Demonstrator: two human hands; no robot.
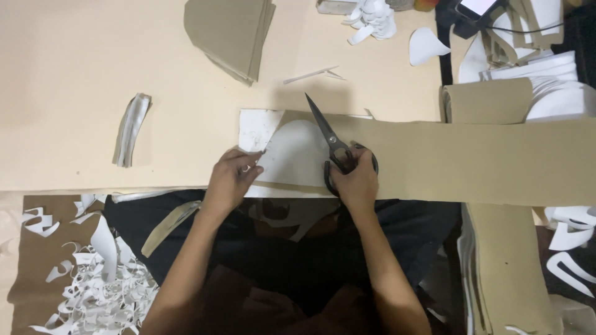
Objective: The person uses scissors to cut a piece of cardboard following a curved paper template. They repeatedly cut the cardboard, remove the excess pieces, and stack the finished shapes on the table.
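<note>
Black scissors [335,149] sit in my right hand [357,183], grip closed through the handles, blades shut and pointing to 11 o'clock over the white curved template [295,155]. My left hand [231,180] pinches the template's edge at 9 o'clock, grip closed on it. Both lie on a long tan strip [465,161] across the cream desk [74,74]; white offcuts [105,291] pile at 7 o'clock

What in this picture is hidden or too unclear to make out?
All in the head view:
- Scissors handles: mostly covered by the right hand.
- White sheet: its right part lies under the tan strip.
- Phone: cut off by the top edge.
- White scraps: cut off at the bottom edge.
</note>
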